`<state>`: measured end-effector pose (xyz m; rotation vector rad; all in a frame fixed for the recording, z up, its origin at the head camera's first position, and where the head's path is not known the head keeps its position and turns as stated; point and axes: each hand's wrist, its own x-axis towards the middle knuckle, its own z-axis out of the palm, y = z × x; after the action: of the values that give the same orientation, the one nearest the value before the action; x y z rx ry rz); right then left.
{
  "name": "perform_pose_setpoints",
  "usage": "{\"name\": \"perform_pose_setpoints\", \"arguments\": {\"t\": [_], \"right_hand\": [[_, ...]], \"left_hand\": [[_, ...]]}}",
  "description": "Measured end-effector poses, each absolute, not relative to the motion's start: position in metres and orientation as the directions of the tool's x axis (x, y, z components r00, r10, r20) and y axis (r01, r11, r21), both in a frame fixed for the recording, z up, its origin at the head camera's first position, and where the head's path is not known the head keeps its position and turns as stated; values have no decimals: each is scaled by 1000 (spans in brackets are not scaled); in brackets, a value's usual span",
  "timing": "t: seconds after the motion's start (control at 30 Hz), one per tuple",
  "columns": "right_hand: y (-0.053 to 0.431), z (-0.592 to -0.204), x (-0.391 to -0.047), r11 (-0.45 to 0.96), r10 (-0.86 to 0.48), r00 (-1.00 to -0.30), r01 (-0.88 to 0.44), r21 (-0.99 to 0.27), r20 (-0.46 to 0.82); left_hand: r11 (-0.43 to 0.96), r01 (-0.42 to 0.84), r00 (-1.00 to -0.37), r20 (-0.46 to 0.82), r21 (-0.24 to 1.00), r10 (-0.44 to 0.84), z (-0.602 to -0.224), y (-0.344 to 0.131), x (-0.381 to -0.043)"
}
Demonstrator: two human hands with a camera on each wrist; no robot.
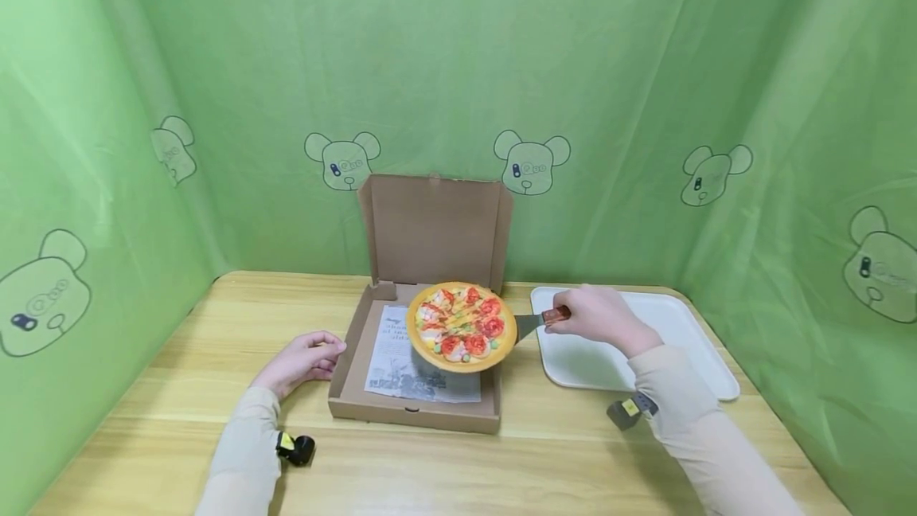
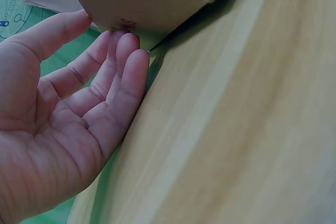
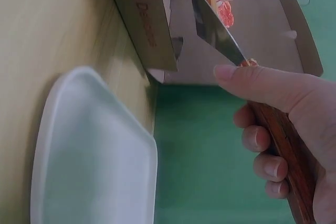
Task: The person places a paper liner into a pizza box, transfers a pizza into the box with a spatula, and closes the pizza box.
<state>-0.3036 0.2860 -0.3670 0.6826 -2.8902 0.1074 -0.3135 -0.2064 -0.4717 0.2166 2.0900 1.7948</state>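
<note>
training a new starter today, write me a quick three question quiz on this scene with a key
1. Multiple choice: what does the right hand grip? a) tongs b) a spatula c) a rolling pin
2. True or false: both hands grip a tool.
3. Fill in the blank: the pizza is held up over the open ____, not over the white tray.

Key
1. b
2. False; the left hand holds no tool and is at the side wall of the box.
3. box
</note>
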Motion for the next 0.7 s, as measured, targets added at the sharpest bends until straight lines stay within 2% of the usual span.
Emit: {"name": "perform_pose_setpoints", "arguments": {"t": [0.47,0.7], "right_hand": [[247,-381,-311,885,-457,-863,-465,16,216],[233,-387,-314,895,-443,-877,-445,32,185]], "left_hand": [[178,-122,-917,-180,976,357,-472,-207,-312],[179,-123,-917,-180,976,355,-471,-206,-313]]}}
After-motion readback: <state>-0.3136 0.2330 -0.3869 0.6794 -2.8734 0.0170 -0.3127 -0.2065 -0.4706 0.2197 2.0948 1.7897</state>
